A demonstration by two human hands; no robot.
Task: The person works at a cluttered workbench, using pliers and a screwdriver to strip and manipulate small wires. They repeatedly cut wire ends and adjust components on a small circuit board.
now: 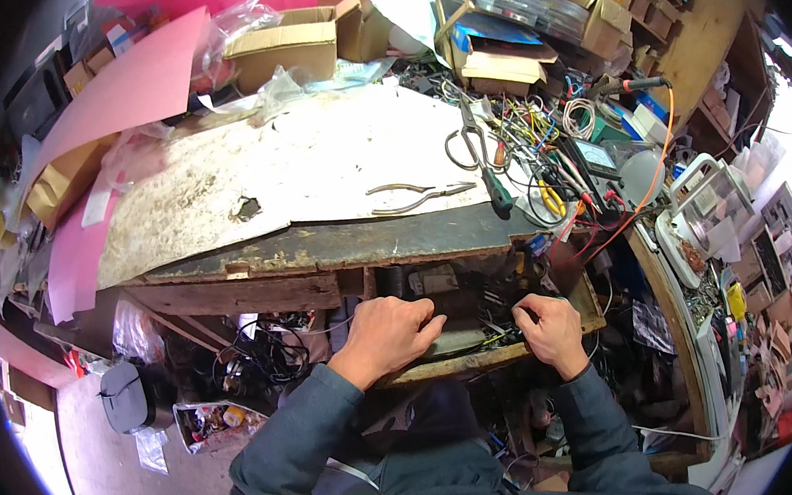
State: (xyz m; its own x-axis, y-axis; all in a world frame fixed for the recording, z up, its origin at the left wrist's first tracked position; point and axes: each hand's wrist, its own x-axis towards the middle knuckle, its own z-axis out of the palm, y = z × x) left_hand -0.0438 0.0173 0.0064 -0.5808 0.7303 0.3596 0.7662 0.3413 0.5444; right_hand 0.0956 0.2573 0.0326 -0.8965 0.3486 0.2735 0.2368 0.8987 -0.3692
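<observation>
Left hand (389, 336): hovering over the left part of the open drawer (461, 365), back up, fingers curling under, thumb pointing toward the right hand. Can't tell if it is gripping anything; the palm side isn't showing.

Right hand (551, 328): sitting at the drawer's right end, fingers curling in, thumb and index bunching close together. Can't tell if anything is pinched there, or whether it is touching the rim.

Between the hands: the drawer is holding dark, jumbled small parts (499, 309); most are too shadowed to identify.

Left of the left hand: a tangle of black cables (278, 350) is lying under the bench. Farther out and lower, a dark bin (129, 399) is standing on the floor.

Straight beyond the hands: pliers (420, 196) are lying on a stained white sheet (314, 152), tips pointing right.

Beyond the right hand: scissors (472, 144) are lying beside a heap of wires (531, 130). Past that, farther right, a soldering iron (644, 84) is trailing an orange cord (670, 128).

Far beyond the left hand: a cardboard box (283, 47) is sitting at the bench's back.
</observation>
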